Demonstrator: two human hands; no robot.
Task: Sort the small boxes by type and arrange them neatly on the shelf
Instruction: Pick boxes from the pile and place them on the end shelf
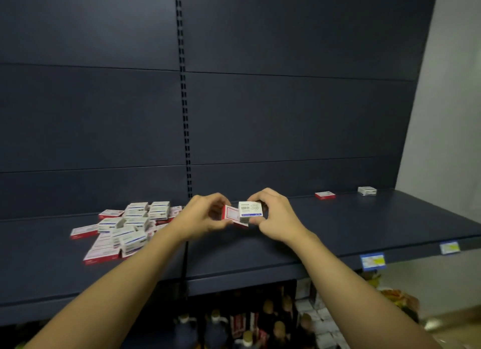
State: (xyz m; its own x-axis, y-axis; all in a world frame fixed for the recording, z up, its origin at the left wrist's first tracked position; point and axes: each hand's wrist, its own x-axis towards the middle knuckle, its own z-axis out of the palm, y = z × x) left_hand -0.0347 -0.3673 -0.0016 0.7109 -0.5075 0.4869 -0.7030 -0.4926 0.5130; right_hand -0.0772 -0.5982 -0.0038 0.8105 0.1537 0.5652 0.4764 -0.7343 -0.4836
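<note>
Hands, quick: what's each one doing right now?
Left hand: pinching a red-edged box.
Right hand: gripping a white and blue box.

A pile of boxes [122, 229] lies left on the shelf [338, 226]; two single boxes [324, 195] far right.

We saw the dark shelf [338, 231] bare across the centre and right of the frame, giving wide passage. At lower left a jumbled pile of boxes [125, 226] blocked the surface. Far right, a red box [324, 195] and a white box [367, 190] sat against the back panel, apart.
</note>
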